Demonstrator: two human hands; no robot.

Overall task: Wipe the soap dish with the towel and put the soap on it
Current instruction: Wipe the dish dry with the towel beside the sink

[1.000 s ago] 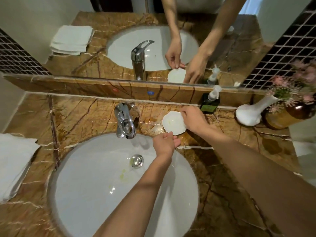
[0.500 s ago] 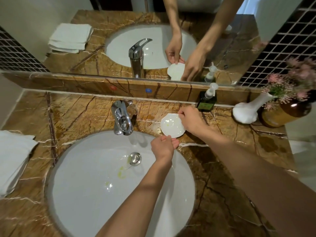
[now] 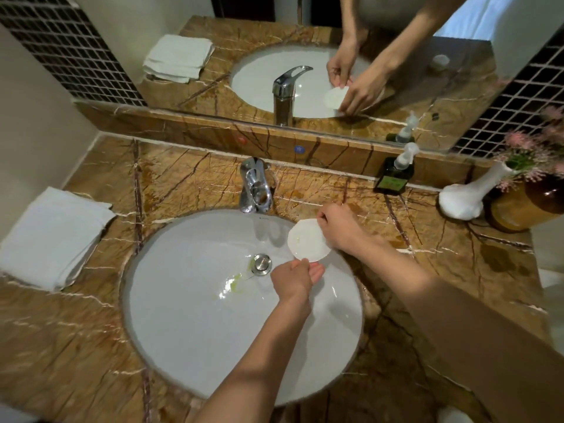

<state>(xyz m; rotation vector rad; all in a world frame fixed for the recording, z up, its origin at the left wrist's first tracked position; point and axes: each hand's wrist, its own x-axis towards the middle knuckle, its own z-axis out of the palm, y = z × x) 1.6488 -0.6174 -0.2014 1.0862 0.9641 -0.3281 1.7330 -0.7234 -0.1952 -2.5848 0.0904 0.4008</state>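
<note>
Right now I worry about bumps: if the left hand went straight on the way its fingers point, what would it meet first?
Likely the soap dish that the right hand holds; the left hand already seems to touch its rim.

Head camera looks steeply down, close over sink (image 3: 189, 315).

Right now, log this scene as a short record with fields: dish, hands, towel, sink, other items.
dish: white soap dish, held over the right side of the basin, tilted, faint yellowish residue inside
right hand: grips the dish's far right edge
left hand: holds the dish's near edge from below
towel: white, folded, on the counter left of the sink, untouched
sink: white basin, yellow-green smears near the drain
other items: tap, pump bottle, white vase
soap: not visible
</note>
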